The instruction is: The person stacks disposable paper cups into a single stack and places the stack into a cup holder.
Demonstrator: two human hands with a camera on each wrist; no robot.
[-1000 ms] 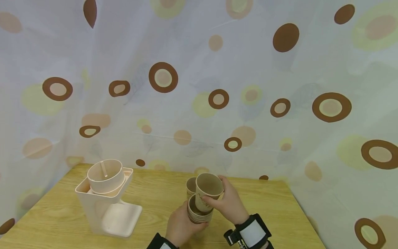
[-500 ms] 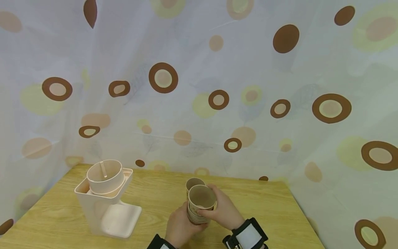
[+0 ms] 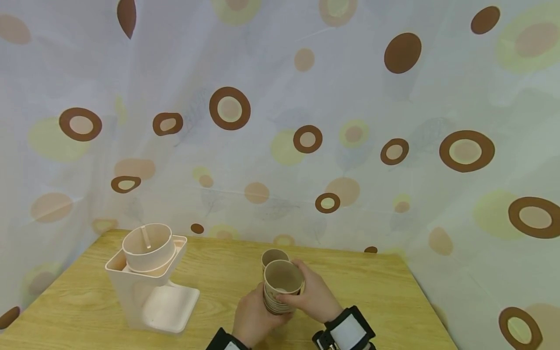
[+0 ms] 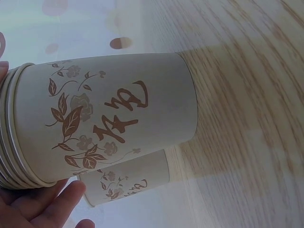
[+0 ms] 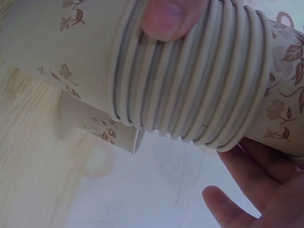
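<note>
My left hand (image 3: 254, 315) grips a stack of beige paper cups (image 3: 274, 306) from the side, around its rims. The stack's lowest cup (image 4: 109, 114) shows a brown flower print and brown writing in the left wrist view. With thumb and fingers, my right hand (image 3: 318, 295) holds an upper paper cup (image 3: 284, 276), mouth up, its lower part inside the stack. Several nested rims (image 5: 185, 90) line up below it in the right wrist view. Close behind stands another paper cup (image 3: 273, 255) on the table, partly hidden by the held ones.
On the left of the wooden table (image 3: 350, 272) stands a white plastic holder (image 3: 140, 291) with a flat foot and a round white cup-like part (image 3: 148, 250) on top. A patterned curtain (image 3: 280, 97) hangs behind the table's far edge.
My right hand has moved down and left, lowering the upper cup into the stack. During the last half second both hands have hardly moved.
</note>
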